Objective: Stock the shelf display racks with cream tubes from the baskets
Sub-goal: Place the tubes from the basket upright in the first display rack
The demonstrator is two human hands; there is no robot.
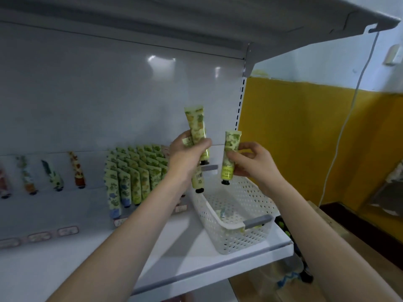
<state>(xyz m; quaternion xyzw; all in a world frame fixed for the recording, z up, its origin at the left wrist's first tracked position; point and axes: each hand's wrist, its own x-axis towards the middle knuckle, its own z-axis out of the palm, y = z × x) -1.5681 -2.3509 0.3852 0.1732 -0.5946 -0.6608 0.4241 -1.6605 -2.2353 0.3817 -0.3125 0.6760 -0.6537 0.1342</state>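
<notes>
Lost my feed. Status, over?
Left hand grips bunch of tubes. Right hand pinches single tube. Basket nearly empty. Stocked rack left of hands, no obstruction seen.

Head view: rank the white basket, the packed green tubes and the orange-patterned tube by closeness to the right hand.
1. White basket, just below the right hand.
2. Packed green tubes, further left.
3. Orange-patterned tube, far left.

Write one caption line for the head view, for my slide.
Left hand grips several cream tubes, right hand holds one tube, above a white basket on the shelf.
</notes>
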